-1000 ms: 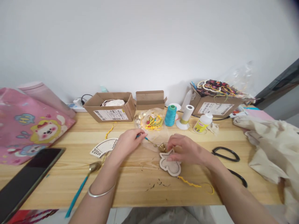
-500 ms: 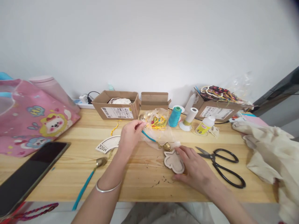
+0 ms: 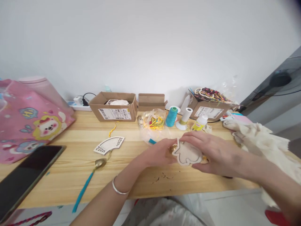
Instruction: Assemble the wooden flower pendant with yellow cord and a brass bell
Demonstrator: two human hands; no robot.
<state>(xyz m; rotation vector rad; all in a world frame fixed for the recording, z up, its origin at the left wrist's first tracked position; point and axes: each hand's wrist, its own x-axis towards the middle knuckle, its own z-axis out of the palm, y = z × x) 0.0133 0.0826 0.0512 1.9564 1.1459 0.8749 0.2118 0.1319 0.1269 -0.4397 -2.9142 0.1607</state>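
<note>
My right hand (image 3: 209, 153) is closed on a pale wooden cutout (image 3: 188, 153) with a curvy outline and raised rim, held above the table. Beside it, my left hand (image 3: 162, 152) is closed around a small brass bell (image 3: 172, 148), partly hidden by the fingers and the cutout. Part of a teal tassel (image 3: 152, 141) shows behind the left hand. To the left lies a fan-shaped wooden cutout (image 3: 109, 145) with a yellow cord, joined to a brass bell (image 3: 100, 162) and a teal tassel (image 3: 82, 191).
Toward the wall stand cardboard boxes (image 3: 115, 113), a teal thread cone (image 3: 171, 116), a white spool (image 3: 184, 119) and a glue bottle (image 3: 199, 122). A plastic bag (image 3: 155, 122) holds yellow cords. A phone (image 3: 28, 179) and pink bag (image 3: 42, 119) lie left, cream cloth (image 3: 261, 141) right.
My left hand has moved right and down from the tassel's end to the bell. My right hand has lifted the wooden cutout toward it, and the scissors are now mostly hidden.
</note>
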